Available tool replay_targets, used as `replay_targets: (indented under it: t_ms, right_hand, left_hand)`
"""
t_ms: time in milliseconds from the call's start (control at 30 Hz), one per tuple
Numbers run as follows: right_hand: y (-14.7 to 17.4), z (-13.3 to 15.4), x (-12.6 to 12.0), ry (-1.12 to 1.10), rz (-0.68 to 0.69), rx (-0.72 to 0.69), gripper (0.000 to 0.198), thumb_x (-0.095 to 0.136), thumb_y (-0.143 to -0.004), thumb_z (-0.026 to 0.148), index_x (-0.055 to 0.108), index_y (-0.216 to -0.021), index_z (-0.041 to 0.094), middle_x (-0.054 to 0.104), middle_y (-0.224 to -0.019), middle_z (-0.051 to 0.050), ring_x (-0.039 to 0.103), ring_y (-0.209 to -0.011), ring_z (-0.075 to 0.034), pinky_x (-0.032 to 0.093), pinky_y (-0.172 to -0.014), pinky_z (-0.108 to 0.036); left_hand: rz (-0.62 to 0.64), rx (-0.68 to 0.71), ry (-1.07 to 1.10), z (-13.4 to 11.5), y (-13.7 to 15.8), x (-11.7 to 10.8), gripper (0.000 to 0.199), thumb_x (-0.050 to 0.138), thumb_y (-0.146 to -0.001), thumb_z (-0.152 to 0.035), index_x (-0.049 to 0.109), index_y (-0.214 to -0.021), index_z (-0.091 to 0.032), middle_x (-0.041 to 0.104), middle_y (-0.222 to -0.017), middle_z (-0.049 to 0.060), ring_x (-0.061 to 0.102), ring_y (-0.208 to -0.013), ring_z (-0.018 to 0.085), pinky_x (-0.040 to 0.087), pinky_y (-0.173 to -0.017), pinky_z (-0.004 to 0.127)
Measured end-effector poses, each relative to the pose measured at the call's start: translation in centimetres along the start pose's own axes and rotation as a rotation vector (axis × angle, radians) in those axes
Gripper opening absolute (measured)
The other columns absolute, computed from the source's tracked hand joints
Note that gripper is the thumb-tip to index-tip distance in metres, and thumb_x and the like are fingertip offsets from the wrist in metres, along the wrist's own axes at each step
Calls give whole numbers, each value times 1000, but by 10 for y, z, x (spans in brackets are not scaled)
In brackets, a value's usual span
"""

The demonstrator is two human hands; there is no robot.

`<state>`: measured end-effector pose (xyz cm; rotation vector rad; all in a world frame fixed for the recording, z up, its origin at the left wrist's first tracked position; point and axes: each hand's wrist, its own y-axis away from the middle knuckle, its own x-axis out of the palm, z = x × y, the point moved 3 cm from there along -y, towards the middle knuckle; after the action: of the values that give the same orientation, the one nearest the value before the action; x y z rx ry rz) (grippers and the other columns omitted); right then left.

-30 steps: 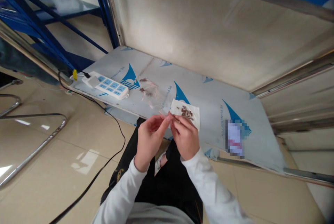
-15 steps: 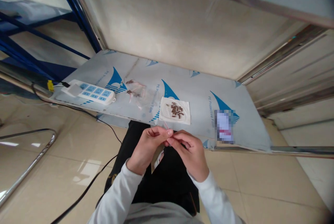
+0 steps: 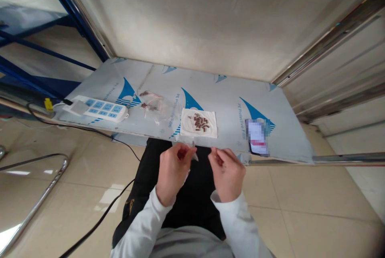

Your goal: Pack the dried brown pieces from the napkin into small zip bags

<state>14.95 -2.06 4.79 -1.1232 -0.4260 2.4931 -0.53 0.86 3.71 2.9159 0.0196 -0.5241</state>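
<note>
Just in front of the table's near edge, over my lap, my left hand (image 3: 172,172) is closed in a pinch. A small clear plastic bag (image 3: 195,155) pokes out from its fingertips, and most of it is hidden behind the hand. Level with it and a short gap to the right, my right hand (image 3: 227,173) has thumb and fingers pressed together. Whatever it may hold is too small to make out. Beyond both hands, a white paper napkin (image 3: 187,129) bears a pile of small brown cylindrical pieces (image 3: 201,122).
Crumpled clear plastic bags (image 3: 153,105) with reddish edges lie left of the napkin. Farther left is a white power strip (image 3: 104,109) with a cable. A phone (image 3: 258,138) rests at right on the film-covered table (image 3: 228,101). A wall panel rises behind.
My hands, touching at the fingertips before, have drawn apart sideways. The plastic bag stays with the left hand. The view has shifted slightly.
</note>
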Motion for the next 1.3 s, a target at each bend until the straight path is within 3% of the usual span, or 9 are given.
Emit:
replay_targets:
  t_ms: [167,433,567,700,833,900,1000,1067,1300]
  right_hand:
    - [-7,1,-7,-342,198,108,14,61,-88,27,70,-95,20,69,-83,-3,61,-70,-13,48,-66,-24]
    - [-2,9,3,-632,559,232,23,56,-90,34,72,-84,19,68,-77,-4,63,-69,-15,49,-62,-24]
    - [-5,12,-1,-429,553,126,29,54,-90,29,67,-68,17,63,-63,-1,57,-57,-12,42,-54,-22]
    - [-7,14,-7,-85,294,-6,26,57,-87,24,62,-62,18,56,-57,0,49,-50,-10,37,-52,-24]
    - [-6,8,-11,-83,129,51,21,57,-87,25,64,-69,19,60,-60,-1,54,-53,-12,43,-56,-24]
    - [-5,3,-8,-233,196,61,13,60,-85,31,66,-85,20,67,-77,-5,62,-69,-16,48,-66,-27]
    - [-1,-1,3,-606,426,33,70,74,-68,52,52,-127,21,58,-128,-12,56,-116,-28,46,-95,-41]
    - [2,-3,12,-791,600,26,95,81,-57,54,42,-138,23,50,-139,-13,49,-125,-31,42,-102,-45]
    - [-1,-5,25,-830,617,84,48,78,-65,25,58,-110,23,66,-104,-5,64,-95,-21,50,-88,-35]
  left_hand:
    - [208,-98,343,3,-2,6,34,70,-73,-46,62,-63,-14,57,-55,-1,49,-51,8,35,-49,19]
    - [366,-201,743,-4,5,11,36,76,-68,-45,63,-59,-12,57,-55,0,50,-52,7,41,-55,20]
    - [343,-162,626,1,5,10,34,76,-68,-44,64,-61,-13,57,-55,-1,50,-52,8,40,-53,20]
    - [261,-113,378,5,9,9,34,72,-72,-46,64,-65,-14,57,-57,-1,48,-51,9,35,-47,19]
    - [200,-88,148,8,14,2,32,65,-77,-45,60,-65,-16,53,-54,-2,45,-47,8,31,-44,20]
    - [210,-70,153,5,13,-1,28,62,-79,-40,59,-65,-16,54,-55,-2,48,-48,9,34,-46,19]
    - [325,-60,258,-5,9,-1,22,55,-81,-31,58,-64,-16,58,-58,-1,53,-51,10,39,-50,20]
    - [395,-76,287,-13,7,-1,20,52,-80,-27,59,-64,-16,60,-58,0,54,-52,11,41,-52,20]
    - [269,54,-198,-36,-1,-12,25,54,-73,-26,51,-49,-19,54,-49,-1,45,-47,11,28,-50,24]
